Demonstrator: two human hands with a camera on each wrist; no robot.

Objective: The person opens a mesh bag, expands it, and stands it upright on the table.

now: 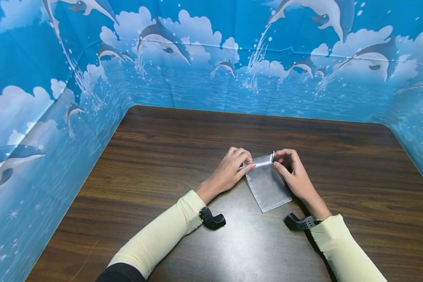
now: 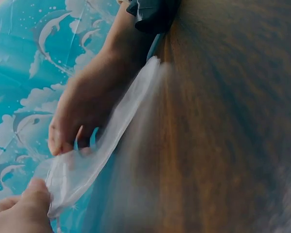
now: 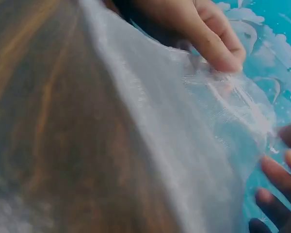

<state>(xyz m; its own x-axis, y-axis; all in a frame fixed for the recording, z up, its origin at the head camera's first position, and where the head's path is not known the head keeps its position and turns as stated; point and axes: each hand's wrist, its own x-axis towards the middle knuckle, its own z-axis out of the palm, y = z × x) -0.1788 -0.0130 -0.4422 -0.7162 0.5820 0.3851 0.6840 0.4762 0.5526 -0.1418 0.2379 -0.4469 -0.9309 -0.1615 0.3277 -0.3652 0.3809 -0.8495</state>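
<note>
A small sheer white drawstring pouch (image 1: 269,188) stands slightly tilted off the wooden tabletop, its banded mouth end away from me. My left hand (image 1: 230,167) pinches the upper left corner between thumb and fingers, as the right wrist view also shows on the pouch (image 3: 184,121). At the opposite upper corner, my right hand (image 1: 296,174) holds the edge by the white cord with thumb and forefinger. In the left wrist view the thin fabric (image 2: 111,131) stretches between both hands. What is inside, if anything, cannot be made out.
The dark wooden table (image 1: 155,156) spreads around both arms. A blue dolphin-print cloth (image 1: 197,70) hangs along its back and sides. Black camera mounts sit on both wrists, over pale yellow sleeves (image 1: 162,231).
</note>
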